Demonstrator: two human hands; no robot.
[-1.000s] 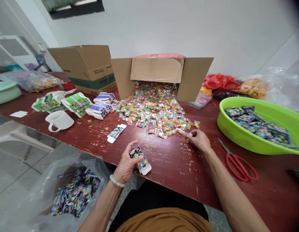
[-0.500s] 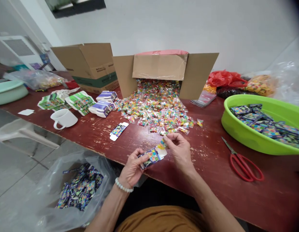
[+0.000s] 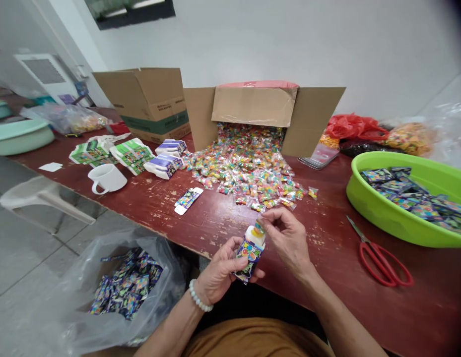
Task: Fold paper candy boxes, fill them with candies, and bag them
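Note:
My left hand (image 3: pixel 226 265), a beaded bracelet at its wrist, is closed around a small printed candy box (image 3: pixel 248 255) with its white top flap up. The box is tilted, its upper end toward my right hand (image 3: pixel 288 238). Between the thumb and fingers of that hand is a small candy packet (image 3: pixel 258 226) with yellow and blue-green colours, right at the box's top end. Beyond both hands lies a heap of clear candy packets (image 3: pixel 248 168), spilling from a cardboard box (image 3: pixel 256 105). A flattened candy box (image 3: pixel 189 199) rests on the table to the left.
Red-handled scissors (image 3: pixel 384 263) lie at right, before a green basin (image 3: pixel 359 191) of dark packets. A white mug (image 3: pixel 110 179) and stacks of flat cartons (image 3: pixel 131 154) stand at left. Below the table edge, a clear bag (image 3: pixel 76 297) holds dark packets.
My left hand has turned the candy box more upright and moved it slightly right. My right hand has kept the candy packet at the box's top end. The view has shifted a little.

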